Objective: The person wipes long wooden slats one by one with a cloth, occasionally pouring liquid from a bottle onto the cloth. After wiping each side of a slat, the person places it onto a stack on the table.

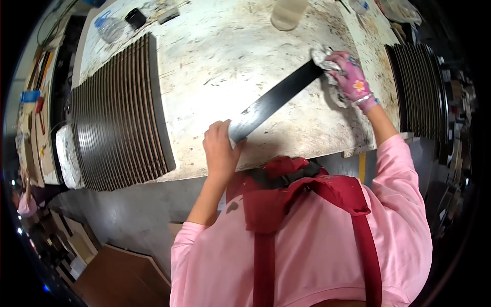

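Note:
A dark, flat strip (pixel 279 99) lies slantwise on the stained white worktable (pixel 204 56), its surface shiny near the lower left end. My bare left hand (pixel 221 148) grips that near end, thumb on one side and fingers on the other. At the far right end, my right hand (pixel 352 79), in a pink flowered glove, presses a crumpled whitish cloth (pixel 322 57) onto the strip. Part of the cloth hangs below the glove. The fingertips of the right hand are partly hidden by the cloth.
A row of dark strips (pixel 117 112) stands at the left, beside a white block (pixel 69 156). More dark strips (pixel 418 92) are stacked at the right. Toward the back are a tub of cloudy liquid (pixel 288 14), a clear plastic bottle (pixel 110 28) and a black cup (pixel 135 19).

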Action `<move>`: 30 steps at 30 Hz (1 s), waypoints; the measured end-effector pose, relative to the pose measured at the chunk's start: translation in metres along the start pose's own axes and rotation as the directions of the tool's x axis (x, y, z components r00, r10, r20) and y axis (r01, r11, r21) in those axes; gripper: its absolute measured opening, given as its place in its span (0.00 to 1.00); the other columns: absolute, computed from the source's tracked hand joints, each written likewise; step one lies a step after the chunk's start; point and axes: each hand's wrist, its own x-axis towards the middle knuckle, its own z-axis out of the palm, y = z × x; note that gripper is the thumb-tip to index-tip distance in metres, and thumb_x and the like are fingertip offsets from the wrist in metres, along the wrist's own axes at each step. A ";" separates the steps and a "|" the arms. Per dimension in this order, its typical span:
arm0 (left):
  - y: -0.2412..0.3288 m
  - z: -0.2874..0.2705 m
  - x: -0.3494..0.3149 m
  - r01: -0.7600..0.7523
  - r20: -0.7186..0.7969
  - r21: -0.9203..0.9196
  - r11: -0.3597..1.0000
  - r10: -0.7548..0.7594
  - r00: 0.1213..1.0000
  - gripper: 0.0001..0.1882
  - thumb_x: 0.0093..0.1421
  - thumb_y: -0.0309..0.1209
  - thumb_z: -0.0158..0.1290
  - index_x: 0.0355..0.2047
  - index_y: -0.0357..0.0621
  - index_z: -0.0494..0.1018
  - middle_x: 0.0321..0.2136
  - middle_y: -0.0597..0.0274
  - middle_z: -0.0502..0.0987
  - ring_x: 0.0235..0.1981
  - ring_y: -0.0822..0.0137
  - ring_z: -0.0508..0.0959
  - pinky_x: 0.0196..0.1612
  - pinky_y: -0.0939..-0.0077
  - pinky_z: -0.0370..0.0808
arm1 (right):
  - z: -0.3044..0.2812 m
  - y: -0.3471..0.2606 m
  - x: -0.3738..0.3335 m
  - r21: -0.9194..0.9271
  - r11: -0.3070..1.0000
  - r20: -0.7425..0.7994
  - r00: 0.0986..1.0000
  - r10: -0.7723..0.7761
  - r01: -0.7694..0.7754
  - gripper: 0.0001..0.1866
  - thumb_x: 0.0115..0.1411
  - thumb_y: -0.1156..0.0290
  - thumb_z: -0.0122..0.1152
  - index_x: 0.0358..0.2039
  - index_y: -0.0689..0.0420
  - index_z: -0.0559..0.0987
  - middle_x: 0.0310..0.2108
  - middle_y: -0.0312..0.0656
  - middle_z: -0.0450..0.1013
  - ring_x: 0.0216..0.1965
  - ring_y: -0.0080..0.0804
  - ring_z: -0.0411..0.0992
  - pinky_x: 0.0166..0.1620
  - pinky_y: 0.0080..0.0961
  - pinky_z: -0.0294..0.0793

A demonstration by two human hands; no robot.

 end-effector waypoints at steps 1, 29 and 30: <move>0.000 -0.002 0.001 0.017 0.008 0.012 1.000 -0.017 1.000 0.32 0.42 0.29 0.66 0.49 0.40 0.68 0.45 0.51 0.68 0.45 0.49 0.68 0.48 0.60 0.66 | 0.006 -0.011 0.002 0.014 1.000 -0.046 0.999 0.004 -0.003 0.17 0.58 0.65 0.59 0.47 0.54 0.74 0.51 0.49 0.67 0.53 0.49 0.67 0.55 0.35 0.66; -0.015 -0.014 0.128 0.334 0.689 -0.109 0.936 -0.171 0.704 0.04 0.56 0.25 0.58 0.26 0.39 0.74 0.21 0.73 0.71 0.26 0.79 0.66 0.31 0.83 0.65 | 0.078 -0.028 0.011 0.066 0.997 -0.370 0.929 -0.008 0.035 0.15 0.48 0.67 0.65 0.37 0.55 0.78 0.46 0.44 0.72 0.50 0.45 0.68 0.53 0.39 0.65; -0.019 -0.019 0.124 0.293 0.680 -0.072 0.953 -0.168 0.714 0.04 0.56 0.25 0.57 0.26 0.39 0.74 0.21 0.72 0.71 0.26 0.79 0.66 0.31 0.83 0.65 | 0.079 -0.028 0.010 0.055 0.998 -0.369 0.929 -0.010 0.032 0.15 0.48 0.67 0.65 0.38 0.54 0.78 0.46 0.44 0.72 0.50 0.45 0.68 0.54 0.40 0.65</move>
